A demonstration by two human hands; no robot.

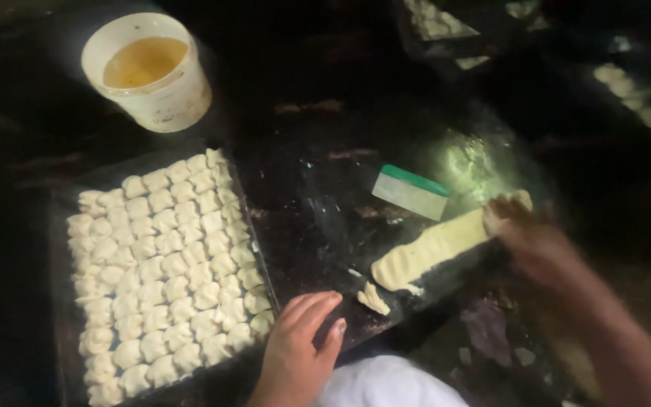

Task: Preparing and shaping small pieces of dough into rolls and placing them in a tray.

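Dozens of small dough pieces (pixel 163 267) already fill the dark tray (pixel 58 226) on my left, packed in close rows, each a pale, pinched lump with a soft matte skin. From that I judge the portioning is well along, since the tray has little bare room left that I can see. What remains is the long dough roll (pixel 435 245) lying slantwise on the glossy black worktop (pixel 318 226), thick and rounded at its near end, plus one small cut piece (pixel 372 298) just beside that end. My right hand (pixel 529 241) rests on the far end of the roll; it is blurred, so I cannot tell whether the fingers press flat or curl around the dough. My left hand (pixel 299 343) lies near the tray's corner, fingers loose and slightly spread on the worktop, holding nothing. A flat scraper (pixel 410 192) with a pale blade and a green grip sits above the roll, apart from both hands. The worktop looks slick, with an oily sheen and small flecks of dough. At the upper left stands a white bucket (pixel 178 94) with yellowish liquid inside. More pale dough shows dimly on dark surfaces at the upper right.
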